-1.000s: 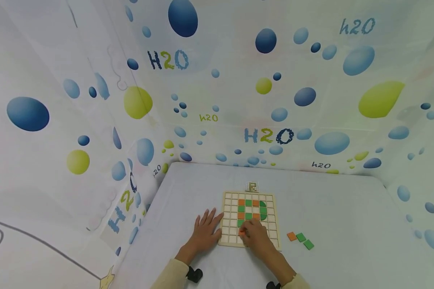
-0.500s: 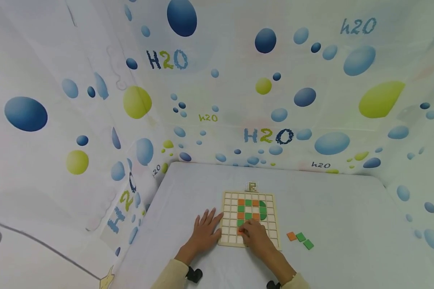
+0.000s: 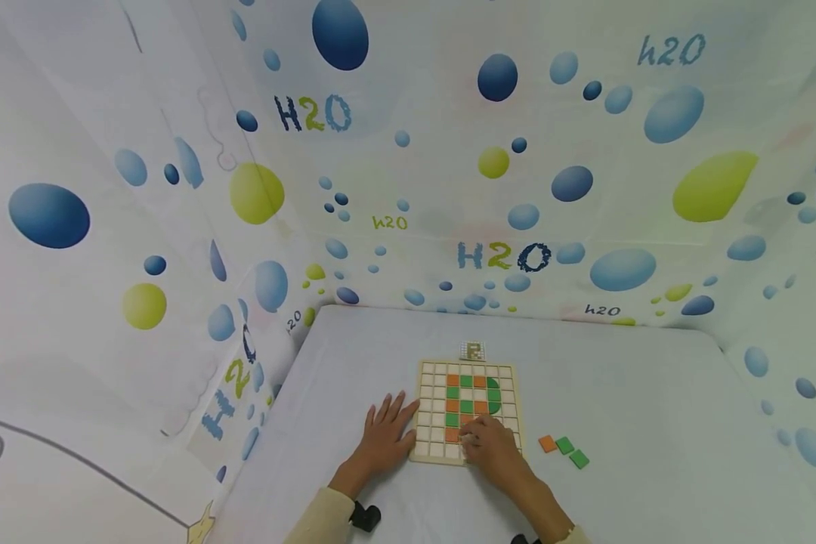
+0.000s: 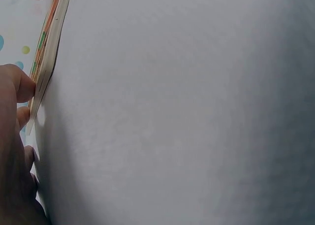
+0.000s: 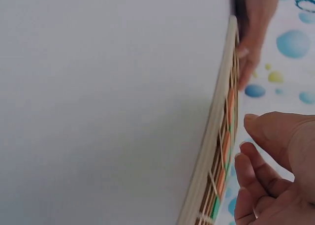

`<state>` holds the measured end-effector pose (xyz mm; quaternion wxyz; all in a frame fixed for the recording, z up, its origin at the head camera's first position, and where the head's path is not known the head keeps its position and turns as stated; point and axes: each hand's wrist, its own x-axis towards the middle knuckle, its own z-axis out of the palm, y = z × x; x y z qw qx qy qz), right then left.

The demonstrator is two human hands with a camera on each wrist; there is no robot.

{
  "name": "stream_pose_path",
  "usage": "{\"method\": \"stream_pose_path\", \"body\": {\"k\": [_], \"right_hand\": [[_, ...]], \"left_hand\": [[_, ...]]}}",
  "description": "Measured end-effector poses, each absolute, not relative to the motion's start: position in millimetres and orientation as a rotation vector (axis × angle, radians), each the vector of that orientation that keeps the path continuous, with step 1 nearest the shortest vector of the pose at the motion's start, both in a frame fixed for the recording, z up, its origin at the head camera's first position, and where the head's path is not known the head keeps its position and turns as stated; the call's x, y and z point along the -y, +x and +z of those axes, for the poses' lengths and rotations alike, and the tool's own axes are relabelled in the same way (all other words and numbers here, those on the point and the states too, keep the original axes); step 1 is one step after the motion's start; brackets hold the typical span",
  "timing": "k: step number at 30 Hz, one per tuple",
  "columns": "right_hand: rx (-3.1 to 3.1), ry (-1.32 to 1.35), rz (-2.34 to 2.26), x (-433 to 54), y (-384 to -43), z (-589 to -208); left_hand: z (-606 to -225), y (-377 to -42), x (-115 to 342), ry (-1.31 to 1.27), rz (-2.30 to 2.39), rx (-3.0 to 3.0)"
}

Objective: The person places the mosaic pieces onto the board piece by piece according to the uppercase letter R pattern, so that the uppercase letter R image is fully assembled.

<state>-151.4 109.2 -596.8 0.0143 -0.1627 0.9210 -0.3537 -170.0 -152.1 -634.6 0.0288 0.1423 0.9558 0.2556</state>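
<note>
A square wooden grid board lies on the white table, with orange and green tiles set in its cells in a P-like pattern. My left hand rests with fingers spread, thumb and index finger at the board's left edge. Over the lower middle of the board is my right hand, fingers bent, just right of an orange tile in a lower cell. In the right wrist view, the right thumb and fingers stand apart with nothing between them. The right hand covers some lower-right cells.
Right of the board lie a loose orange tile, a green tile and another green tile. A small pattern card sits just behind the board. Walls printed with bubbles enclose the table at the back and sides.
The right hand has let go of the orange tile, which now lies in a lower cell, and has moved slightly right. The left hand stays in place.
</note>
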Motion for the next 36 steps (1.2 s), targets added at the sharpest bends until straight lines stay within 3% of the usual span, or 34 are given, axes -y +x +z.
{"method": "stream_pose_path", "body": {"k": [13, 20, 36], "right_hand": [[-2.946, -0.006, -0.773, -217, -158, -585], [-2.859, 0.072, -0.804, -265, -156, -587], [-2.895, 0.014, -0.996, -270, -167, -604]], "left_hand": [[-635, -173, 152, 0.432, 0.705, -2.940], [-635, -173, 152, 0.425, 0.703, -2.942], [-632, -170, 152, 0.430, 0.720, -2.948]]}}
